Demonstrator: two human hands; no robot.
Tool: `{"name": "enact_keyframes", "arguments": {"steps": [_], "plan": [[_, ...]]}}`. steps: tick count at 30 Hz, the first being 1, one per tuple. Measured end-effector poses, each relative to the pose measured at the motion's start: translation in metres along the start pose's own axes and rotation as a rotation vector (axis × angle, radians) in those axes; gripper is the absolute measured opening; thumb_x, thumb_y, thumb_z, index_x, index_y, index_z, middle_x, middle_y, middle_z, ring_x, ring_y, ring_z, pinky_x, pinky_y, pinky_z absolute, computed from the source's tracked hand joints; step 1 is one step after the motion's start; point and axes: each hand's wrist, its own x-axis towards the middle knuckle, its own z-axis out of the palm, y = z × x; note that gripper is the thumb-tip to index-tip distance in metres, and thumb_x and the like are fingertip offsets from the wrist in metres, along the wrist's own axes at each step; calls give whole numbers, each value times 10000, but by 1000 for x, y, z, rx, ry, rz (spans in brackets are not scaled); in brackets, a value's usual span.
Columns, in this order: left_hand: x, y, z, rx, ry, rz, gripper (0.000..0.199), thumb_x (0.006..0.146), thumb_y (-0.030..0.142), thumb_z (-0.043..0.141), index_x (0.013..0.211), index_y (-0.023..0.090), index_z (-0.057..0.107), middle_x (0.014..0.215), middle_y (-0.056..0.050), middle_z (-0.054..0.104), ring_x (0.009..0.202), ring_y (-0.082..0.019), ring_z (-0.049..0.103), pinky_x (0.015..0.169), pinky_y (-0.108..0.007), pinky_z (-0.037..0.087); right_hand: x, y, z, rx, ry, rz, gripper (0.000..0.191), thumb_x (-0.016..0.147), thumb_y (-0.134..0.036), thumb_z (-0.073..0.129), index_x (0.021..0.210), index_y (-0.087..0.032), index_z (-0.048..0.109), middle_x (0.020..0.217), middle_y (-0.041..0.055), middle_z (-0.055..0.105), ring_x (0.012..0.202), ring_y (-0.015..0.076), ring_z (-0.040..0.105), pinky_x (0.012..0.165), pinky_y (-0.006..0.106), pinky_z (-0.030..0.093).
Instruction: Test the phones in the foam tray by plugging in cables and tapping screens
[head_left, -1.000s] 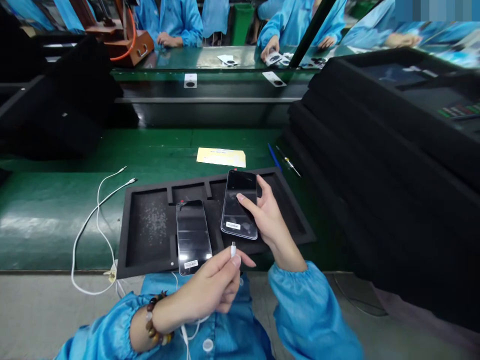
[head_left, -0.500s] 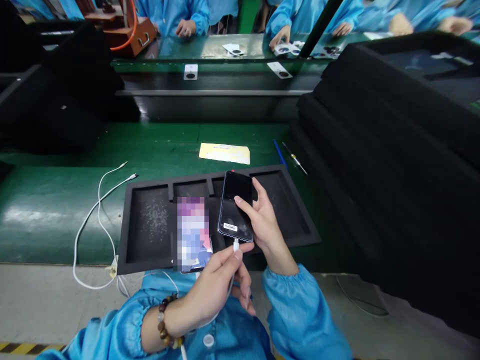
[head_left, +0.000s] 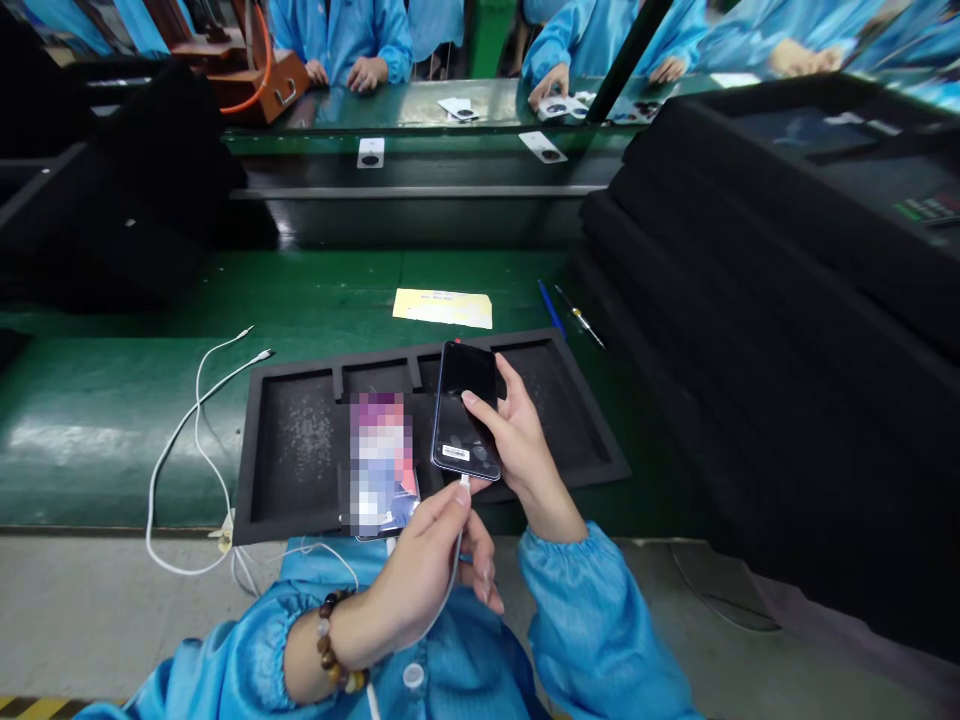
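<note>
My right hand (head_left: 514, 430) grips a smartphone (head_left: 466, 410) along its right side, thumb lying on the dark screen. A small white label sits near the phone's lower end. At that bottom edge my left hand (head_left: 435, 540) pinches the plug of a white charging cable (head_left: 455, 565); the plug meets the phone's port, though how deep it sits I cannot tell. Left of it, a second phone (head_left: 382, 465) with a lit, blurred screen lies on the black foam tray (head_left: 259, 450), a white cable end at its bottom.
Two loose white cables (head_left: 154, 480) loop over the table's front edge at left. Beyond the tray lie a yellow paper slip (head_left: 442, 308), a blue pen (head_left: 551, 307) and a thin screwdriver-like tool (head_left: 581, 318). Stacked black trays (head_left: 697, 330) rise at right. Co-workers' hands (head_left: 367, 73) are across the bench.
The view has shifted slightly. My left fingers sit a little closer to the phone's bottom edge, and less of the white plug shows. My right hand keeps its hold.
</note>
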Motion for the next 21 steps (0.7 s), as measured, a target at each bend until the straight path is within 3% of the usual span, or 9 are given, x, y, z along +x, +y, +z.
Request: {"name": "enact_keyframes", "arguments": {"steps": [2, 4, 7, 9, 13, 16, 21], "plan": [[1, 1, 3, -11, 26, 19, 1009, 801, 834, 894, 1421, 93, 607, 605, 55, 594, 472, -148, 499, 513, -293, 560, 0, 0, 0, 8, -2, -13, 1272, 702, -554, 995, 1742, -235, 337, 1206, 100, 839, 1144, 361, 813, 1031, 532, 694], [1, 3, 7, -11, 64, 54, 851, 783, 839, 904, 1188, 128, 673, 603, 51, 587, 466, -133, 498, 511, -275, 549, 0, 2, -1, 10, -4, -26, 1296, 699, -558, 1006, 1754, -230, 327, 1247, 110, 830, 1134, 355, 812, 1033, 530, 694], [3, 6, 11, 8, 95, 90, 770, 753, 871, 901, 849, 162, 616, 591, 33, 573, 460, -117, 515, 518, -258, 542, 0, 4, -1, 6, -18, -41, 1308, 716, -572, 1009, 1773, -240, 314, 1236, 107, 831, 1114, 353, 813, 1016, 539, 699], [4, 6, 13, 16, 98, 95, 787, 735, 890, 897, 770, 170, 583, 580, 22, 566, 469, -119, 536, 524, -247, 523, 1, 6, -1, 10, -31, -45, 1310, 728, -582, 1006, 1784, -251, 305, 1247, 103, 830, 1152, 355, 807, 1040, 544, 692], [7, -2, 17, 27, 125, 114, 796, 754, 931, 847, 779, 179, 588, 591, 11, 556, 512, -138, 559, 561, -260, 520, -2, 6, -1, 4, -33, -56, 1324, 729, -594, 1010, 1795, -264, 298, 1362, 111, 800, 1247, 358, 780, 1112, 551, 663], [8, -9, 20, 114, 103, 132, 795, 851, 970, 710, 875, 177, 653, 656, -25, 602, 574, -179, 604, 616, -313, 563, -8, 4, -2, -6, -20, -55, 1341, 735, -609, 1008, 1804, -278, 269, 1443, 115, 769, 1293, 363, 765, 1135, 545, 651], [-4, 5, 8, 241, 19, 141, 612, 911, 780, 821, 1027, 181, 773, 767, -74, 704, 703, -251, 695, 707, -377, 603, -20, -12, -11, -126, -74, 31, 1311, 750, -644, 1006, 1795, -264, 311, 1264, 117, 834, 1117, 378, 820, 995, 565, 703]]}}
